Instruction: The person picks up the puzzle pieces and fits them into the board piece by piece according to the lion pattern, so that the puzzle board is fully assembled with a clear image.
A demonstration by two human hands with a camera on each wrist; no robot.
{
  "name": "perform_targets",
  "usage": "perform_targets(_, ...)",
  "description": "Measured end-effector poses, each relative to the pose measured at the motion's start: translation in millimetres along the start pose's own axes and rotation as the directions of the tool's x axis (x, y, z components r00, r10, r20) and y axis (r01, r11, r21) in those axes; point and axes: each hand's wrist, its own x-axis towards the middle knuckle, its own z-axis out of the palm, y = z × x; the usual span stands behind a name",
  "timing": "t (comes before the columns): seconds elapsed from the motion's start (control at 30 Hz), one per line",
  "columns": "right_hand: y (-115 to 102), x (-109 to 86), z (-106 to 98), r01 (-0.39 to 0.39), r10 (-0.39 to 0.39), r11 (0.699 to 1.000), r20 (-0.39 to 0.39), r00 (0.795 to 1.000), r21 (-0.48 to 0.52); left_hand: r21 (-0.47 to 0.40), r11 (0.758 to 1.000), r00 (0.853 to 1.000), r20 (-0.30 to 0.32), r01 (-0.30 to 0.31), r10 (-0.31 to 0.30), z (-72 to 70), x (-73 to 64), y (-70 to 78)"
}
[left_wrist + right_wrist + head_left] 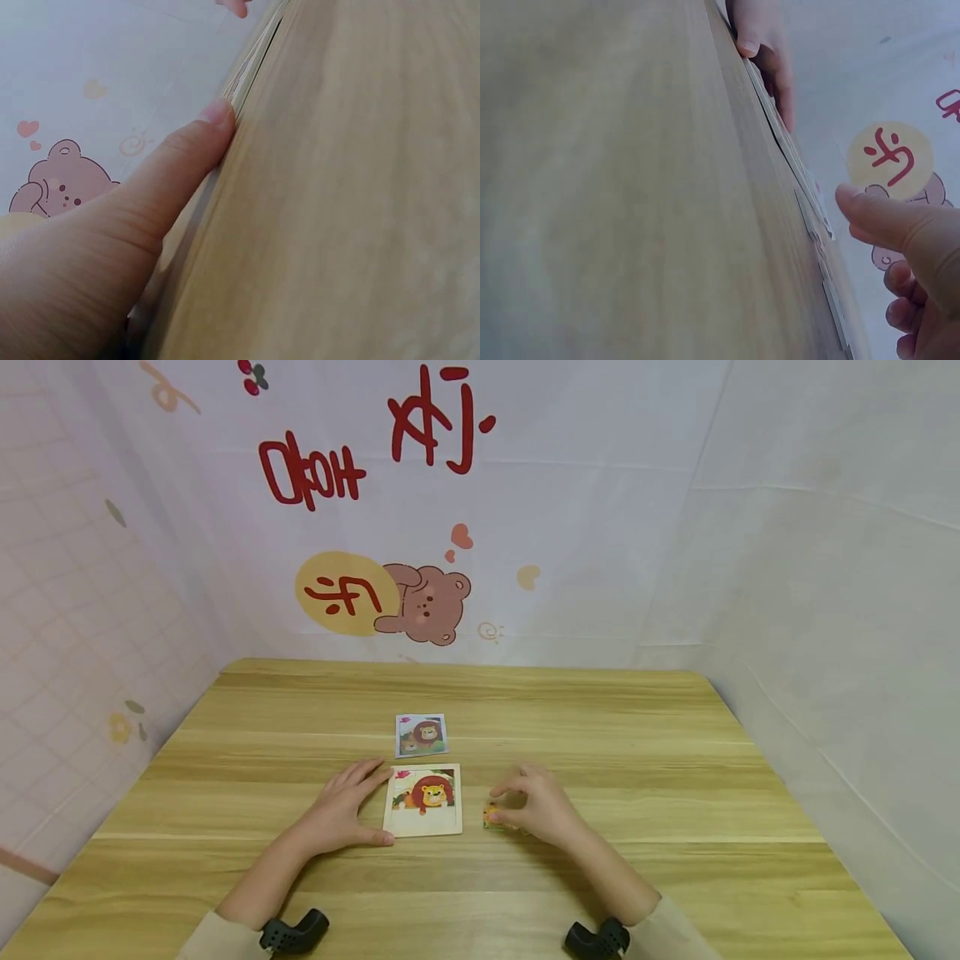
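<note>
A square wooden puzzle board (427,827) lies on the table, its upper part showing a lion with a red mane and its lower part bare wood. My left hand (341,810) rests beside it with spread fingers. In the left wrist view, the thumb (180,161) touches the board's edge. To the right of the board, loose puzzle pieces (490,816) lie flat, partly hidden under my right hand (546,808). In the right wrist view, that hand's thumb (889,217) is above the pieces (832,296), its other fingers loosely bent, and nothing shows between them.
Just behind the board lies a small picture card (422,736) with the same lion scene. The wood-grain table (637,752) reaches back to a white printed cloth (585,527), with cloth walls on both sides.
</note>
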Motion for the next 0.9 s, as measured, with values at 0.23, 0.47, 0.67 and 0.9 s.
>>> perform_targets(0.23,7,-9.5,-3,-0.004,0.006,0.999,0.036,0.999,-0.052,0.009,1.000,1.000,0.001,-0.002,0.002,0.4,0.6,-0.6)
perform_targets(0.47,11,-15.2,0,0.050,-0.050,0.995,0.006,0.999,-0.087,0.002,1.000,1.000,0.001,0.000,0.000,0.5,0.4,-1.1)
perform_targets(0.67,10,-15.2,1,0.062,-0.062,0.997,-0.005,0.998,-0.055,-0.002,1.000,1.000,0.000,-0.001,0.001,0.3,0.2,-1.0)
perform_targets(0.9,9,-14.5,2,0.078,-0.079,0.995,-0.019,0.997,-0.059,-0.003,1.000,1.000,-0.004,-0.001,0.001,-0.7,0.1,-0.2)
